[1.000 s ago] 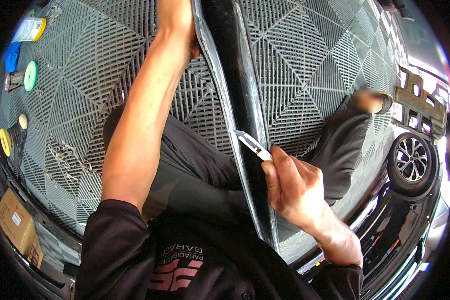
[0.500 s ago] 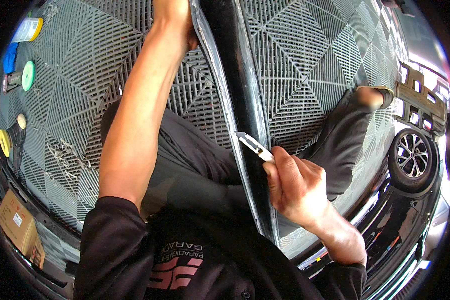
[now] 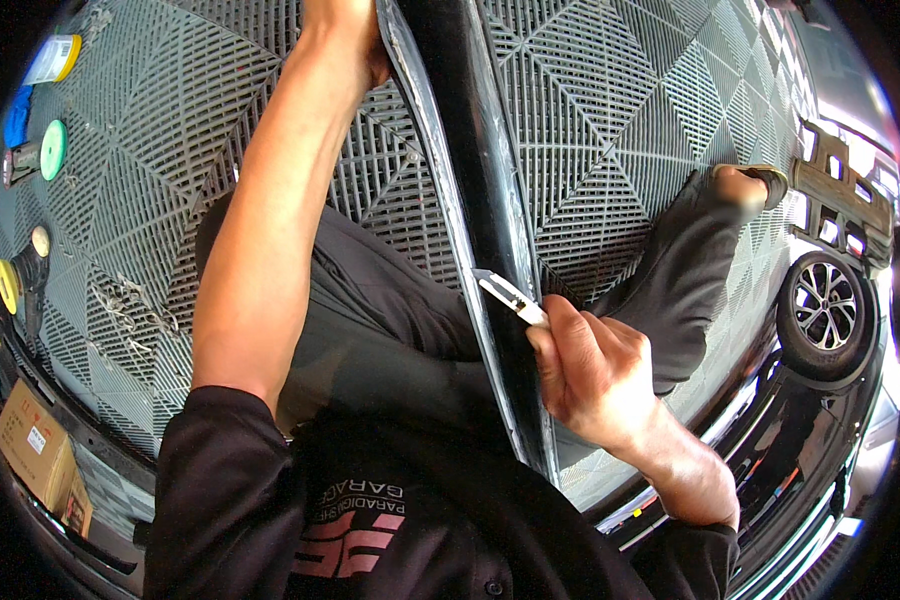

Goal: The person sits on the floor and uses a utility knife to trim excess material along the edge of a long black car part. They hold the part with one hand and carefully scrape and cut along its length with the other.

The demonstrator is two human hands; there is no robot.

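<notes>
A long black panel (image 3: 486,190) was observed running from the upper edge of view down toward the lap, slightly slanted, its left edge lined in grey-white. A white cutter knife (image 3: 513,297) was gripped by the right hand (image 3: 600,380), the fingers closed around its handle; its blade was pointed at the panel's left edge, contact unclear. The left hand (image 3: 340,22) was placed beside the panel's upper left edge; it was cut off by the frame, so its grip could not be determined. Dark trousers (image 3: 395,275) were crossed by the panel. Grey slatted flooring (image 3: 610,110) was seen beneath. Stringy scraps (image 3: 135,315), a green disc (image 3: 53,150) and a cardboard box (image 3: 35,440) were noted at left, a spoked wheel (image 3: 823,312) at right.
</notes>
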